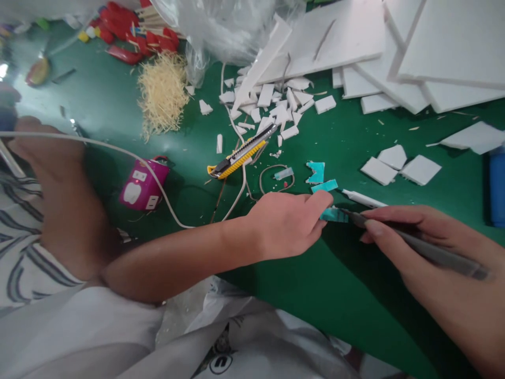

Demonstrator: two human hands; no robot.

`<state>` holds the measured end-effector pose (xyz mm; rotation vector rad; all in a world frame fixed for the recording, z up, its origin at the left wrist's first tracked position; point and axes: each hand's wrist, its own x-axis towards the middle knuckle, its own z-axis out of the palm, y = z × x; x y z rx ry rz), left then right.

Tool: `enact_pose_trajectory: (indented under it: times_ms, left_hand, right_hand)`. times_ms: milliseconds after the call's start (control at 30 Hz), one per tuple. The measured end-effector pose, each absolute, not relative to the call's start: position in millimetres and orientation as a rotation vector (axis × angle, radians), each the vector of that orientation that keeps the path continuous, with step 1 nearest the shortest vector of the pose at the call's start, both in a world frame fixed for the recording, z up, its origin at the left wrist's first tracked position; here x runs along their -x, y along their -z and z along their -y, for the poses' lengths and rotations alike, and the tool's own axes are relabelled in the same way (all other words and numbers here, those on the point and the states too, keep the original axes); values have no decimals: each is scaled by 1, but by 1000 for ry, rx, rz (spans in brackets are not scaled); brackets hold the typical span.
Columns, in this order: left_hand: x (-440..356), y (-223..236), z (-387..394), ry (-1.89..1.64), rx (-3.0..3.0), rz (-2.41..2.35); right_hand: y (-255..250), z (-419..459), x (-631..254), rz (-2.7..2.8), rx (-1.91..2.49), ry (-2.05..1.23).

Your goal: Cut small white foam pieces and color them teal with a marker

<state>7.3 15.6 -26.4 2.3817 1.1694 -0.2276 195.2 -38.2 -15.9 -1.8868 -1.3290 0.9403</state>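
Note:
My left hand [288, 223] pinches a small teal piece [333, 215] against the green table [276, 305]. My right hand [437, 258] grips a grey pen-shaped tool [430, 251], whose tip touches that teal piece. Two more teal scraps [317, 172] lie just beyond my left fingers. A white pen cap or stick [363, 198] rests beside the tool tip.
A yellow utility knife [242, 154] lies mid-table beside a white cable [130, 156] and a pink power adapter [142, 185]. White foam boards [398, 47] and small foam offcuts [272, 102] fill the far side. A pile of straw-like sticks [162, 93] and red items [126, 29] sit far left.

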Motion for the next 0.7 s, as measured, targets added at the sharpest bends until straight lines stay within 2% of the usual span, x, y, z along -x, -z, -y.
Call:
enact_pose_trajectory:
  times_ms: [700]
  left_hand:
    - [-4,30,-16,204,-2409,-1145]
  right_hand:
    - [18,36,-202,1377,1829,-946]
